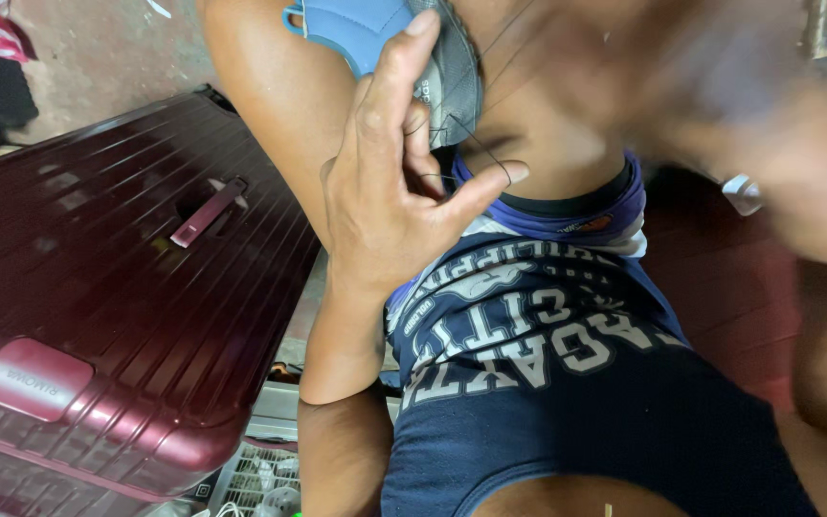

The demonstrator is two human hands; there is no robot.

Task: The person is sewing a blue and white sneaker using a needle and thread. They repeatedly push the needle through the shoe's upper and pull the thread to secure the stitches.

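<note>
Left hand (390, 182), frame centre: fingers pinched together on a dark thread (476, 144) running to a blue-grey shoe (404, 43) at top centre. Thread judged thin, limp, slippery; best pinched near the shoe. Right hand (796, 163), upper right, blurred: grip cannot be told. Maroon suitcase (98, 287) at left.

You get soft, even daylight with no hard shadows; pale sheen streaks the ribbed maroon suitcase (117, 278). Right of the suitcase, your left hand (394, 182) is sharp, while your right hand (796, 182) is smeared by motion blur.
</note>
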